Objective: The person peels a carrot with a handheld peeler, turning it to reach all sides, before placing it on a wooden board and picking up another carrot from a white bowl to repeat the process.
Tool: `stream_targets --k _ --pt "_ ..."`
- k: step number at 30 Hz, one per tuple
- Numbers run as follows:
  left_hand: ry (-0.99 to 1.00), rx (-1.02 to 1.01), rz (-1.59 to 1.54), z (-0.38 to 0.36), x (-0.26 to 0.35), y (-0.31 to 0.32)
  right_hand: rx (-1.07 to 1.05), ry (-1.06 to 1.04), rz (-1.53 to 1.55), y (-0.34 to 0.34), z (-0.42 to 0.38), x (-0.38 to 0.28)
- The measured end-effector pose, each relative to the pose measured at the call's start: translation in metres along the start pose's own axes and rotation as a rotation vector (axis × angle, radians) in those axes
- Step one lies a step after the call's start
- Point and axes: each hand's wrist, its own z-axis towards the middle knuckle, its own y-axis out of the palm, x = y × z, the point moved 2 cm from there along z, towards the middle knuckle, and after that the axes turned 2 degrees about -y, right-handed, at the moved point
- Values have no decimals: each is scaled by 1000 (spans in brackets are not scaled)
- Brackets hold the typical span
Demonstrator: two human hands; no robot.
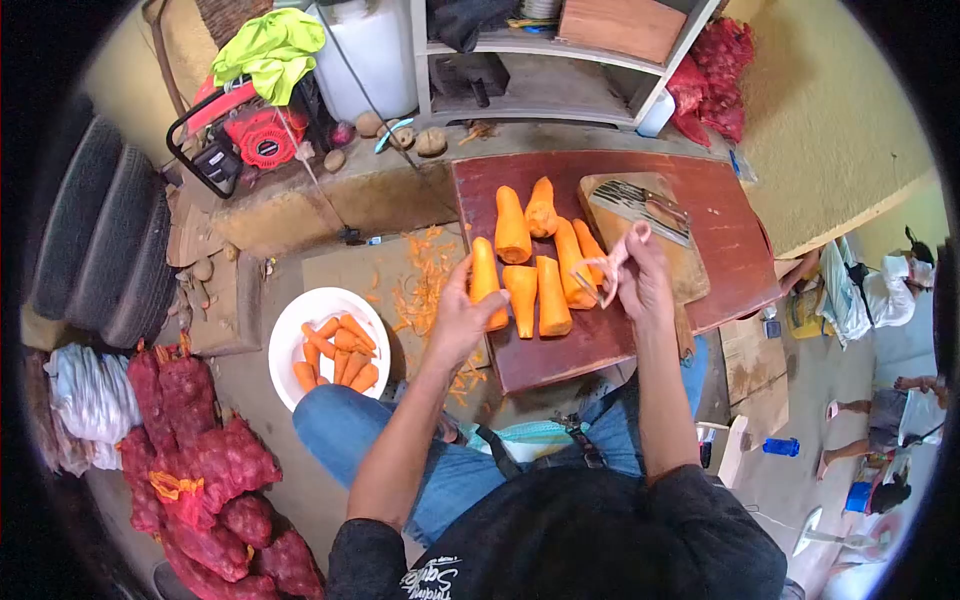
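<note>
Two hands: mine, held apart over the red table [735,250], each closed on something of its own.
Left hand [462,322]: fingers and thumb wrapped about the held carrot [484,275], which points away from me near the table's left edge.
Right hand [648,280]: grips the pink peeler [622,256], its forked head turned toward the carrot group; whether it touches a carrot, I cannot tell.
Carrot group [553,297]: six large orange carrots lying close together on the tabletop, between my hands and beyond them.
Cutting board [686,268]: wooden, at the right of the carrots, its handle pointing toward me.
Knife [632,202]: flat on the board, with a broad, patterned blade (the most ornamental item in the figure).
White basin [279,345]: on the floor at my left, beside my jeans [345,425], with smaller carrots [345,350] inside.
Peelings [425,285]: thin orange shreds, scattered over the cardboard and floor between basin and table.
Mesh sacks [205,460]: red, full, heaped on the floor at the far left.
Red machine [265,140]: on the ledge past the basin, with a yellow-green cloth [270,52] above it.
Shelf [545,42]: pale, standing beyond the table's far edge.
</note>
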Motion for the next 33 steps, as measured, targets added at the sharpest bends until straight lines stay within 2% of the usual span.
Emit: stream_targets --k 2,5,6,9,15,17,18,20,21,23,24,25,27,29,31,33 --pt "101 -52 -92 7 8 28 45 35 -47 -27 -17 -2" --pt "272 40 487 37 -15 50 115 73 -52 -54 -40 2" --pt "324 75 634 33 1 63 145 69 -33 -55 -46 5" --pt "441 18 947 32 9 85 177 69 6 -51 -57 6" --pt "590 -1 851 23 4 72 112 71 29 -45 -61 7" --pt "622 2 848 17 23 38 122 69 21 -20 -71 -5" --pt "645 -22 954 19 26 10 -12 91 -8 -20 -76 -6" --pt "488 -120 1145 20 35 -69 -90 139 -309 7 -92 -14" --pt "404 -179 1225 18 39 -110 -158 298 -408 24 -97 -17" --pt "-30 -87 1086 11 41 -196 -428 83 -843 49 -104 -3" --pt "-70 51 1004 7 31 -239 -518 138 -926 67 -106 4" --pt "-105 184 917 3 9 -282 -606 189 -1012 84 -108 10" --pt "-194 407 990 -8 -57 -363 -658 329 -954 99 -109 36" --pt "-306 360 1010 -30 -120 -398 -688 311 -890 99 -109 73" --pt "-10 556 1180 -48 -199 -414 -641 498 -834 121 -111 92" --pt "-256 655 1068 -50 -235 -431 -534 609 -810 125 -110 110"
